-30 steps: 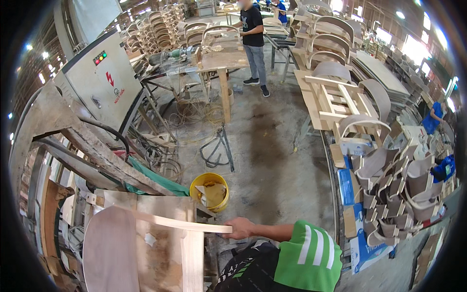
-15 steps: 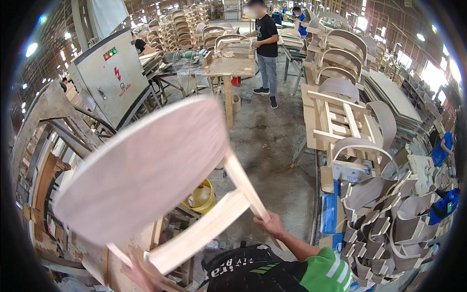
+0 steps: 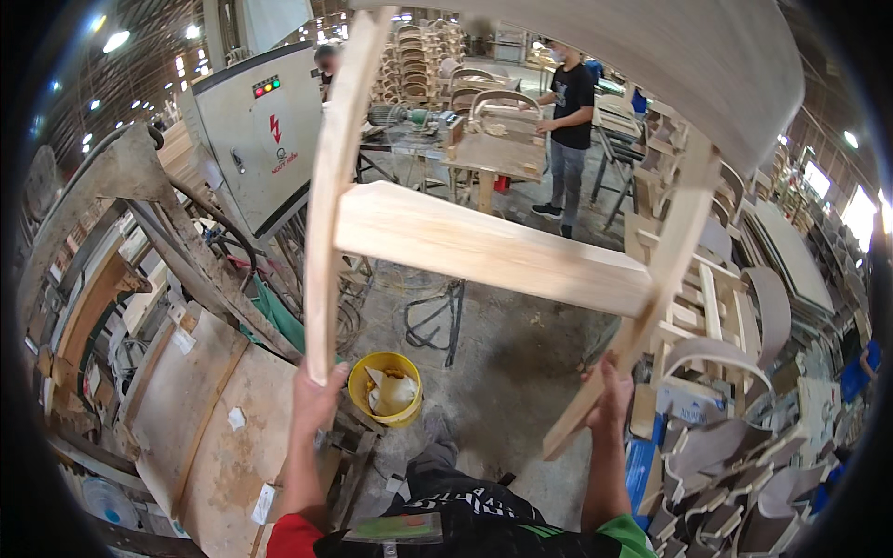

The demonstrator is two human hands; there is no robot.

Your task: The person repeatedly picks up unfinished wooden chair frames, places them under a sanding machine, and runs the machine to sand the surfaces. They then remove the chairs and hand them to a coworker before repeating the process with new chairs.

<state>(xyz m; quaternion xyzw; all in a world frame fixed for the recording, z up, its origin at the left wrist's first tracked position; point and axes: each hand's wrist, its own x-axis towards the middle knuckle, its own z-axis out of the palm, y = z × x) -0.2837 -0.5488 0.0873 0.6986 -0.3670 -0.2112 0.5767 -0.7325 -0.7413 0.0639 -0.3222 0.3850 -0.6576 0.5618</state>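
Note:
Both my hands hold up a pale wooden chair frame (image 3: 484,246) in front of me. It has two legs joined by a broad crossrail, with a curved, greyish-brown backrest panel (image 3: 688,65) at its far end, partly cut off by the upper edge of the view. My left hand (image 3: 317,395) is closed around the lower end of the left leg. On the right leg, my right hand (image 3: 609,391) grips a little above its end, which sticks out past the fingers. The frame is tilted, well above the floor.
A yellow bucket (image 3: 387,422) with pale scraps stands on the floor below. To the left are a worn curved wooden board (image 3: 209,409), a metal machine frame (image 3: 102,181) and a grey electrical cabinet (image 3: 246,130). Curved chair parts (image 3: 726,456) are piled at right. Ahead, a person (image 3: 572,102) stands at a workbench.
The chair frame has swung from the left to the middle and up, its panel now at the upper right. My hands have moved with it, still holding the legs.

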